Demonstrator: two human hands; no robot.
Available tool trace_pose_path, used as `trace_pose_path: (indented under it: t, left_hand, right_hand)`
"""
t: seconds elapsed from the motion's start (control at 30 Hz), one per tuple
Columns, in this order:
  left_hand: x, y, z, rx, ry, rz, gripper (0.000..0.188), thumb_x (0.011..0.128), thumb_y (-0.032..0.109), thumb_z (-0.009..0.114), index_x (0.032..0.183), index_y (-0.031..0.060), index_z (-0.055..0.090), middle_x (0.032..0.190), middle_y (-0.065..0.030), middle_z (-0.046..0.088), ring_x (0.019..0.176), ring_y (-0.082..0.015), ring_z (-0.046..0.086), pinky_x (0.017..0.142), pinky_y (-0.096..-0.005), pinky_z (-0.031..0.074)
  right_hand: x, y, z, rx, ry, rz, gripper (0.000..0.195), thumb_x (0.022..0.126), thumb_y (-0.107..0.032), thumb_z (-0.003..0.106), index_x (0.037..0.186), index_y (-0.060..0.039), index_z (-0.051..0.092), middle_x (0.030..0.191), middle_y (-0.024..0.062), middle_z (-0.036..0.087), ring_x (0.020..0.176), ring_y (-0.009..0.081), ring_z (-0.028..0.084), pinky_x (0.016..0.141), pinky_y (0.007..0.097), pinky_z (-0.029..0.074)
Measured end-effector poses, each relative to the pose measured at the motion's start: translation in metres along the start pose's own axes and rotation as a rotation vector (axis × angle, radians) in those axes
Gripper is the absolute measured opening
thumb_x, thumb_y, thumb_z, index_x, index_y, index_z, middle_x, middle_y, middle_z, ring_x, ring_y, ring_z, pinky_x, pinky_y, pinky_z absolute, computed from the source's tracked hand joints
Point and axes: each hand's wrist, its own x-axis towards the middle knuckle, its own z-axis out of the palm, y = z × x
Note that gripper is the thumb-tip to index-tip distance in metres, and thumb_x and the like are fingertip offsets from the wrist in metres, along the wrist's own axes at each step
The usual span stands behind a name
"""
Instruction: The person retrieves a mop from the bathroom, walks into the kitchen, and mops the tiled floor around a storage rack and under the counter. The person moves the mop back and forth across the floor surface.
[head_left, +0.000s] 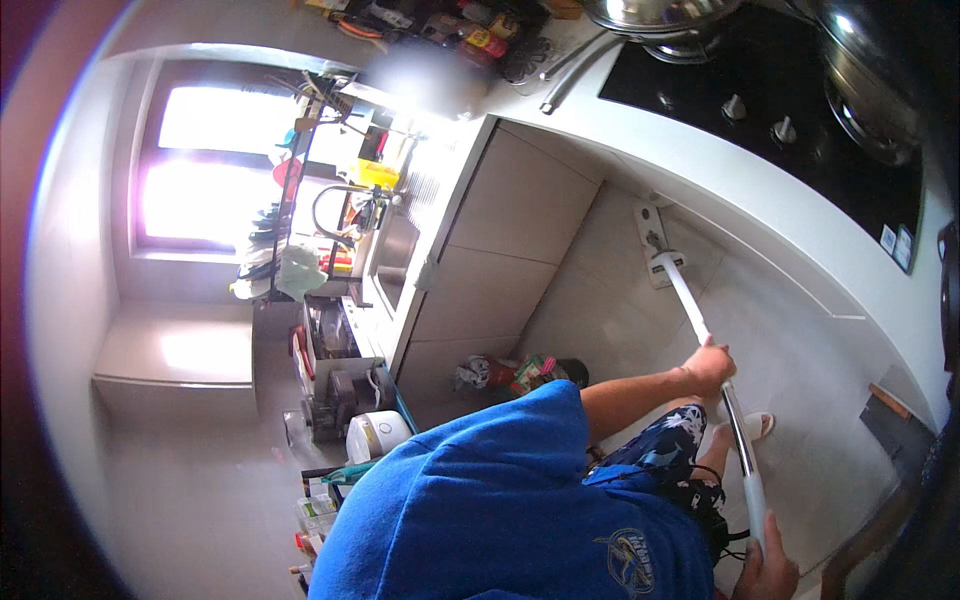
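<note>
My left hand (709, 369) is wrapped around the middle of a white and metal pole, which belongs to a flat floor mop (684, 291). Further up the handle, at the lower right, my right hand (769, 566) holds the pale grey grip (754, 491). The narrow mop head (651, 244) lies on the tiled floor beside the base of the cabinets, near the inner corner. My blue sleeve, patterned shorts and one pale slipper (763, 425) show around the pole.
Cabinet doors (517, 217) border the floor on the left. Bagged items (517, 373) stand at their foot. Above are a sink (394, 259) and a rice cooker (377, 436). A black hob (757, 112) bears pans, whose handles (577, 75) jut over the counter. A dark board-like object (889, 427) is at right.
</note>
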Motion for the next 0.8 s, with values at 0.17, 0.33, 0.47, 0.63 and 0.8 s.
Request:
trace_pose_path:
  t: [0.17, 0.33, 0.47, 0.63, 0.8]
  left_hand:
    - [-0.013, -0.077, -0.008, 0.020, 0.313, -0.060, 0.020, 0.061, 0.025, 0.069, 0.073, 0.0123, 0.060, 0.083, -0.0067, 0.058, 0.101, -0.0303, 0.053, 0.101, -0.0568, 0.036]
    - [-0.040, -0.078, -0.001, -0.158, 0.487, -0.121, 0.019, 0.061, 0.020, 0.068, 0.072, 0.0129, 0.054, 0.084, -0.0070, 0.054, 0.101, -0.0312, 0.050, 0.102, -0.0583, 0.035]
    - [-0.060, -0.060, 0.011, -0.234, 0.563, -0.157, 0.017, 0.061, 0.018, 0.068, 0.069, 0.0132, 0.053, 0.079, -0.0047, 0.054, 0.097, -0.0293, 0.051, 0.094, -0.0541, 0.039]
    - [-0.067, -0.030, 0.032, -0.380, 0.586, -0.260, 0.027, 0.066, 0.028, 0.075, 0.069, 0.0105, 0.054, 0.082, -0.0065, 0.057, 0.100, -0.0316, 0.053, 0.102, -0.0591, 0.033]
    - [-0.089, 0.023, 0.064, -0.452, 0.754, -0.354, 0.021, 0.066, 0.021, 0.074, 0.069, 0.0101, 0.056, 0.079, -0.0070, 0.057, 0.098, -0.0332, 0.054, 0.102, -0.0610, 0.033]
  right_hand:
    - [0.037, -0.065, 0.001, -0.099, 0.087, -0.215, 0.038, 0.093, -0.021, 0.054, 0.130, -0.0120, 0.058, 0.083, 0.0247, 0.066, 0.074, 0.0413, 0.065, 0.069, 0.0509, 0.052]
    - [0.032, -0.083, 0.007, -0.279, 0.074, -0.272, 0.039, 0.092, -0.023, 0.055, 0.130, -0.0172, 0.058, 0.075, 0.0198, 0.066, 0.068, 0.0370, 0.066, 0.061, 0.0500, 0.053]
    - [0.020, -0.073, 0.015, -0.336, 0.102, -0.366, 0.042, 0.091, -0.023, 0.056, 0.134, -0.0192, 0.054, 0.074, 0.0171, 0.065, 0.066, 0.0357, 0.066, 0.060, 0.0490, 0.053]
    - [0.009, -0.048, 0.015, -0.471, 0.048, -0.376, 0.038, 0.093, -0.027, 0.057, 0.130, -0.0192, 0.056, 0.076, 0.0151, 0.066, 0.066, 0.0364, 0.066, 0.059, 0.0498, 0.053]
    - [-0.008, -0.016, 0.005, -0.635, -0.016, -0.496, 0.032, 0.093, -0.025, 0.057, 0.124, -0.0186, 0.059, 0.077, 0.0141, 0.067, 0.066, 0.0352, 0.066, 0.058, 0.0480, 0.054]
